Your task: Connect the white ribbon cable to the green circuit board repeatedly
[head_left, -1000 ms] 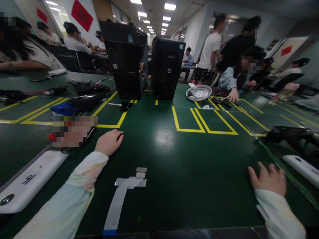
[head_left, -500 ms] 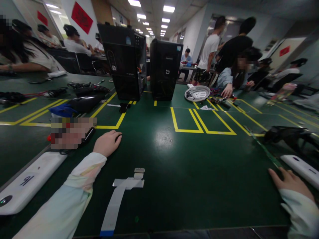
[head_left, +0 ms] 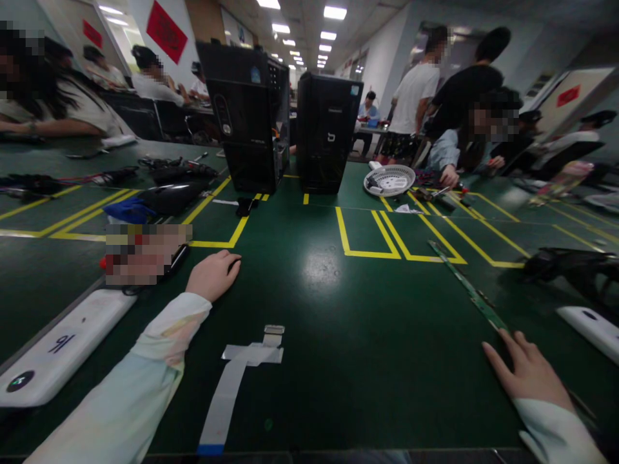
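Note:
At the right, my right hand [head_left: 534, 370] has its fingers over the near end of a long, thin green circuit board strip [head_left: 464, 287]. The strip slants away toward the yellow tape lines, and its near end is hidden beneath the fingers. My left hand [head_left: 213, 274] rests on the green table, its fingers loosely bent with the thumb a little apart; nothing shows in it. In front of me, between the hands, lies a flat white ribbon cable [head_left: 227, 396] with a blue end and a connector piece [head_left: 273, 332].
Two black computer towers [head_left: 329, 135] stand ahead. White devices [head_left: 68, 348] flank both arms. Cables and tools [head_left: 169, 171] lie left. A white basket [head_left: 389, 180] sits beyond yellow tape, near a co-worker's hand [head_left: 449, 175]. A dark object [head_left: 570, 270] lies far right.
My right hand has moved left, and the circuit board strip has shifted left with it. The left hand has stayed in place. The view has turned slightly.

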`<state>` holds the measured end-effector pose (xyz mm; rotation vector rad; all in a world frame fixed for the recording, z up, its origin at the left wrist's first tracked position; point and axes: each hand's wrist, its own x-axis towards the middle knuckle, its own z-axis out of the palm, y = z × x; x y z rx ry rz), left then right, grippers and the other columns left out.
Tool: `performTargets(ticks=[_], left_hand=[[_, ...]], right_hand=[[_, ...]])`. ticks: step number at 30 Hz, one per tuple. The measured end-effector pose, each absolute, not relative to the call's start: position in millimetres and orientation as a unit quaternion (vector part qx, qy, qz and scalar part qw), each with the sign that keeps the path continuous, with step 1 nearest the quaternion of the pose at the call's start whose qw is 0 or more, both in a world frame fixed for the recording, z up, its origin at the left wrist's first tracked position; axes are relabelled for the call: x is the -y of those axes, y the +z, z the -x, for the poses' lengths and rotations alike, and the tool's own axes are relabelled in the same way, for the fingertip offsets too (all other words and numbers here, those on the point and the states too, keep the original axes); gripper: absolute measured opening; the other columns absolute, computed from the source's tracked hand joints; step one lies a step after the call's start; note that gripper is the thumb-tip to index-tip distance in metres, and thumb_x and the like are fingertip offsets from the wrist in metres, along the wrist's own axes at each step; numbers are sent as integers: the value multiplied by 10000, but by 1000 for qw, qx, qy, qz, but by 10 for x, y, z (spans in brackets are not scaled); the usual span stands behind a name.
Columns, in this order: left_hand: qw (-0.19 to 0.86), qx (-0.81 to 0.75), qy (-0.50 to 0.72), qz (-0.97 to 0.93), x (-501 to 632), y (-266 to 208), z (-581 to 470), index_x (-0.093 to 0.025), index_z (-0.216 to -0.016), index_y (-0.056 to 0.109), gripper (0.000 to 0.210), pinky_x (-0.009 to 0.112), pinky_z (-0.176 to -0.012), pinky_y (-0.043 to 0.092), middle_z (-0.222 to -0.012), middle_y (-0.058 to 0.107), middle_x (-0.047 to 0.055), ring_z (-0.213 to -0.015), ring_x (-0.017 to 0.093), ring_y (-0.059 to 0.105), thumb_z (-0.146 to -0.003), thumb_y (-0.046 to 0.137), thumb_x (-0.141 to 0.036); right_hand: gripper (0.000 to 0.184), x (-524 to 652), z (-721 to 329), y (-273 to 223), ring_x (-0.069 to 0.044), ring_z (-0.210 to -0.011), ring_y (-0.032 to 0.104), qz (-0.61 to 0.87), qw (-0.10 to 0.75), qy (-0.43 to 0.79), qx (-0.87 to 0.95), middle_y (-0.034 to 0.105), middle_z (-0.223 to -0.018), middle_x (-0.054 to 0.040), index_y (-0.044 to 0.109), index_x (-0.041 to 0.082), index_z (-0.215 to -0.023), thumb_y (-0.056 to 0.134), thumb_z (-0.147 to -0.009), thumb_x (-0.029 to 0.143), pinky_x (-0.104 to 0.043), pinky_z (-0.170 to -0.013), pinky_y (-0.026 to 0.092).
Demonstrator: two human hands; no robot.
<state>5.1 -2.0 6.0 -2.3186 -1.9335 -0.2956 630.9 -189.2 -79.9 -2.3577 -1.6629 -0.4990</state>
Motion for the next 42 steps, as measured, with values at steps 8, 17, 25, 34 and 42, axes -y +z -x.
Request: performTargets(ticks=[8, 17, 25, 34, 42], left_hand=[[61, 636, -91, 764, 14, 49, -45, -155, -1135, 648, 487, 362, -786, 486, -1070, 653, 106, -967, 257, 620, -912, 276, -378], [46, 641, -91, 761, 6, 70, -26, -152, -1132, 651, 523, 358, -776, 484, -1080, 658, 106, -971, 254, 625, -929, 238, -402], [58, 647, -85, 755, -9, 49, -19, -154, -1068, 668, 549, 363, -768, 470, -1057, 663, 100, -960, 260, 626, -945, 197, -407], [45, 648, -78, 756, -20, 59, 21, -167, -1098, 657, 554, 343, -781, 467, -1119, 665, 93, -993, 247, 626, -951, 197, -439], [44, 638, -78, 765, -7, 65, 37, -175, -1122, 650, 550, 347, -768, 472, -1109, 667, 86, -978, 245, 632, -950, 205, -447]], right_hand=[[588, 1855, -4953, -618, -333, -1351, 358, 659, 153, -117, 727, 382, -1471, -151, 390, 171, -1412, 364, -918, 490, -540, -1042, 380], [578, 1587, -4431, -291, -253, -1422, 219, 493, 132, 6, 860, 287, -1532, -109, 333, 209, -1460, 440, -932, 419, -505, -1124, 282], [575, 1090, -4233, -242, -261, -1426, 204, 404, 138, 66, 902, 293, -1527, -123, 389, 187, -1434, 427, -934, 469, -513, -1132, 255], [561, 794, -3875, -245, -291, -1429, 180, 336, 158, 100, 923, 295, -1523, -139, 424, 187, -1401, 494, -901, 432, -566, -1125, 203], [411, 736, -3896, -211, -274, -1386, 299, 325, 210, 46, 921, 471, -1407, -136, 508, 187, -1311, 458, -930, 331, -565, -1104, 269]])
